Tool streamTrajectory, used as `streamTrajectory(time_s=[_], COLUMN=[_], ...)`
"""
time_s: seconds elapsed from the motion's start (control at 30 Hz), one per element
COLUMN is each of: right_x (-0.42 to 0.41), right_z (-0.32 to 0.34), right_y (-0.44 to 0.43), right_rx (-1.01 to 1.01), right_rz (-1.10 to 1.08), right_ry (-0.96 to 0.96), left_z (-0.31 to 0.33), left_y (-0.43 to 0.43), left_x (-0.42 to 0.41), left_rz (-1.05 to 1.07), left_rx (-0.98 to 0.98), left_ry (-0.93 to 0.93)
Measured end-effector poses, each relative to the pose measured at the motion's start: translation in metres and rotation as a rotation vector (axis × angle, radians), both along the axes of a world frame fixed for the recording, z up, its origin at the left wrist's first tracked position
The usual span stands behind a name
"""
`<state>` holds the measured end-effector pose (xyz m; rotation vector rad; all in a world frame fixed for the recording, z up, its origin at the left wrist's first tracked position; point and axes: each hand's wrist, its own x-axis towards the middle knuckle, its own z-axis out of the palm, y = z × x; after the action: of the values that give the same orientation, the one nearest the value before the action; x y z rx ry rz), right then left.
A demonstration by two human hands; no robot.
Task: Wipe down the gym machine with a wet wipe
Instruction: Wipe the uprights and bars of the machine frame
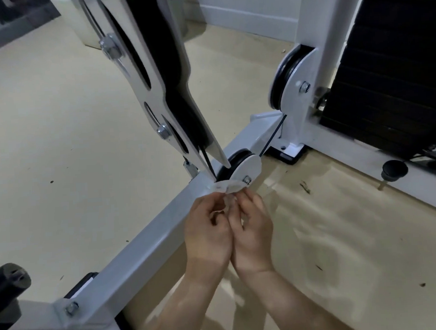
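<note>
- Fingertips [215, 198] of both hands pinch wet wipe [227, 187], likely unfolding it.
- Left hand [207, 231] & right hand [251, 229] touch, held above white base beam [130, 257].
- Wipe sits just near low pulley [240, 167]; weight stack [394, 64] far right.

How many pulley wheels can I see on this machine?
2 for sure. The low pulley sits on the floor beam, by the wipe. The high pulley is at the foot of the upright, on the right. The slanted arm may hide more.
</note>
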<state>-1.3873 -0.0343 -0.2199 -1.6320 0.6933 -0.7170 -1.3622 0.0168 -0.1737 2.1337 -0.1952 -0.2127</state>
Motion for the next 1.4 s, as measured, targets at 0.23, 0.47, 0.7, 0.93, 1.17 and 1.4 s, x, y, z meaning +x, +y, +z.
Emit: streamTrajectory(time_s=[0.23,0.47,0.7,0.93,1.17,1.4], right_x=[0.023,0.028,0.04,-0.014,0.035,0.029], right_z=[-0.03,-0.015,0.015,0.023,0.023,0.009], right_y=[-0.035,-0.023,-0.077,-0.071,-0.08,-0.039], right_rx=[-0.338,-0.386,-0.557,0.372,0.252,0.429], right_rz=[0.247,0.271,0.382,0.286,-0.096,-0.111], right_ry=[0.344,0.567,0.737,0.188,0.201,0.327], left_z=[0.013,0.019,0.022,0.008,0.007,0.007], left_y=[-0.005,-0.001,-0.012,-0.003,-0.003,0.02], left_x=[0.003,0.0,0.001,0.002,-0.005,-0.01], left_rz=[-0.2,-0.383,-0.57,-0.67,-0.543,-0.453], left_rx=[0.063,0.251,0.353,0.545,0.488,0.417], left_ry=[-0.029,-0.166,-0.229,-0.082,0.012,0.009])
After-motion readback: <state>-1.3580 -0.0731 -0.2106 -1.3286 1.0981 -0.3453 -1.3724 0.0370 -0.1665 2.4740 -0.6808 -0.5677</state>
